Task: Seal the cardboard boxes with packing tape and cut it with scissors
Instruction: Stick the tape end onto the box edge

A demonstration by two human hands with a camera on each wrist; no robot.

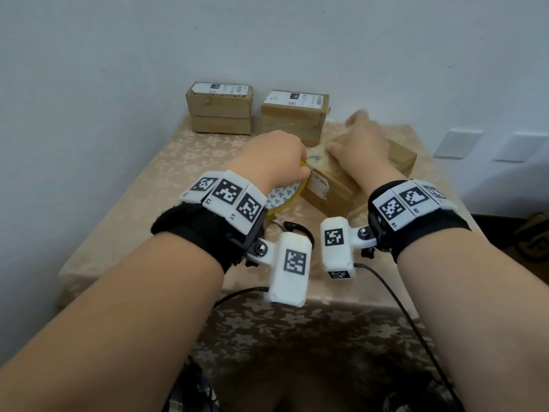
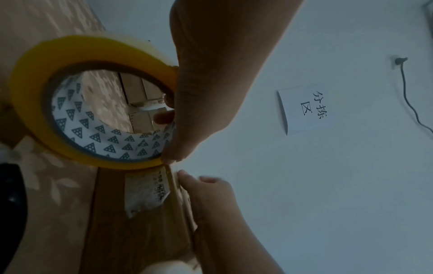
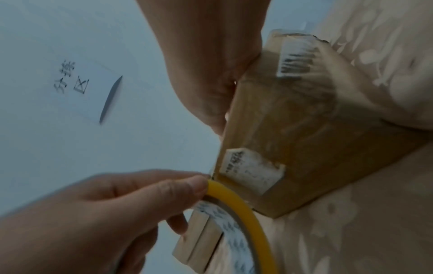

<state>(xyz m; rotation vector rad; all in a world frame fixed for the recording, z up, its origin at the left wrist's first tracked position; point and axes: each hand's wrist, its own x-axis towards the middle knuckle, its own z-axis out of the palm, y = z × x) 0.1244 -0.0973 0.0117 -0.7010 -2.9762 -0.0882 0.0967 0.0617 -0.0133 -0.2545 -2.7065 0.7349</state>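
While the left hand (image 1: 274,157) pinches the tape roll (image 2: 70,103), the flat right hand (image 1: 361,144) presses the box (image 1: 332,185) before two stacks (image 1: 219,107)

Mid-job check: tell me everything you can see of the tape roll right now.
The tape roll is a wide ring of yellowish translucent packing tape wound on a core whose white inner face is printed with dark triangles. It stands on edge, tilted, at the near corner of the cardboard box. The left hand grips its upper rim, fingers reaching inside the core. The right hand rests on the box top.
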